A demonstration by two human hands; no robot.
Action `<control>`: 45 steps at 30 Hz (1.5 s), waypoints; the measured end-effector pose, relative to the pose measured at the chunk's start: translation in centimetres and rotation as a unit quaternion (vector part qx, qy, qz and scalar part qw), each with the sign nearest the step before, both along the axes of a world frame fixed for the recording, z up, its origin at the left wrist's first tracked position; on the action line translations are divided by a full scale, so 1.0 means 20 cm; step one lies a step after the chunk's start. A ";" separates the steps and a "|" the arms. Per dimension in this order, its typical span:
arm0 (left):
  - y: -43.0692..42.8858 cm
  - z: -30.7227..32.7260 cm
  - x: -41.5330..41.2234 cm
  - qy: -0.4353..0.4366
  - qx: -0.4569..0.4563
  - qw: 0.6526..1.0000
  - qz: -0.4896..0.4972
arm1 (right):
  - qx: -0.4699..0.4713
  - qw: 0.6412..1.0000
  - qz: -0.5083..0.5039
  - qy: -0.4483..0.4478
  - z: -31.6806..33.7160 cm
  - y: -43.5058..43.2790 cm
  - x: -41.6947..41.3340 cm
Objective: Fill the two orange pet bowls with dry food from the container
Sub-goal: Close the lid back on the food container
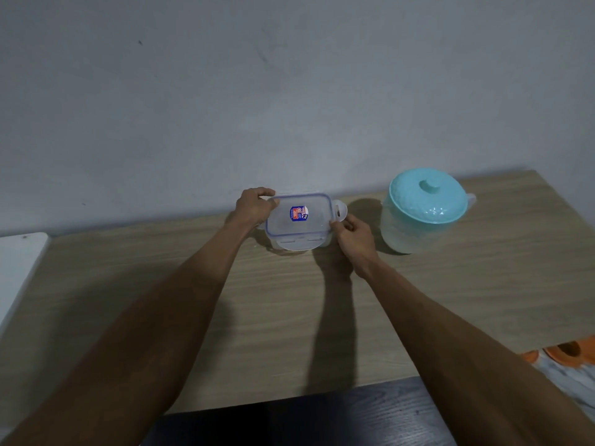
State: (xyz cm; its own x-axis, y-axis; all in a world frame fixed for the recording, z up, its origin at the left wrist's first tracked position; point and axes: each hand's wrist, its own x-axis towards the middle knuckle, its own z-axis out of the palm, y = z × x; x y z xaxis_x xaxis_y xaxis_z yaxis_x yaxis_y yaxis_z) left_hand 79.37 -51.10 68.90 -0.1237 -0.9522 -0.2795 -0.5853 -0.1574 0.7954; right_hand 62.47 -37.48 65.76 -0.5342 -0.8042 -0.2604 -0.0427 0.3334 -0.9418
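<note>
A small clear plastic container (301, 225) with a blue-rimmed snap lid and a red-blue sticker sits on the wooden table (257, 317) near the wall. My left hand (256, 207) grips its far left corner, fingers curled over the lid edge. My right hand (352, 235) pinches the lid's right edge below the raised side flap. The front flap and the right flap stick out unlatched. Something orange (566, 354) shows below the table's right edge, mostly cut off; I cannot tell if it is a bowl.
A translucent pitcher with a teal lid (418, 214) stands on the table right of the container. A white surface (19, 265) adjoins the table's left end. The grey wall runs right behind the container. Dark floor shows beyond the table's near edge.
</note>
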 end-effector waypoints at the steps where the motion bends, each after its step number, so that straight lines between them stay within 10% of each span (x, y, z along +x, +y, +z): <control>1: 0.01 0.00 0.00 0.004 0.005 1.000 0.000 | 0.003 1.000 0.003 0.002 0.01 0.00 0.00; 9: 0.15 -0.05 0.10 0.072 0.075 0.995 0.011 | 0.053 0.967 0.029 0.247 0.09 0.00 0.00; 15: 0.16 -0.09 0.12 0.057 0.087 0.995 0.001 | 0.077 0.803 0.350 0.476 0.17 -0.17 -0.01; 27: 0.21 -0.11 0.10 0.065 0.054 0.996 0.011 | 0.126 0.683 0.443 0.567 0.17 -0.35 0.03; 41: 0.25 -0.06 0.09 0.034 0.058 0.998 0.009 | 0.152 0.677 0.465 0.550 0.19 -0.41 0.04; 45: 0.24 -0.09 0.10 0.035 0.045 0.998 0.015 | 0.120 0.833 0.354 0.409 0.16 -0.26 0.03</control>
State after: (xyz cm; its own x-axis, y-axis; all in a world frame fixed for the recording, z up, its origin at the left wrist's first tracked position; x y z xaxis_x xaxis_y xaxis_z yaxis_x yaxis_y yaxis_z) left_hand 81.34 -46.31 67.00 -0.1177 -0.9269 -0.3563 -0.5225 -0.2474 0.8160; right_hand 63.12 -42.72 68.93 -0.0261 -0.9700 -0.2419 -0.9026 0.1269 -0.4113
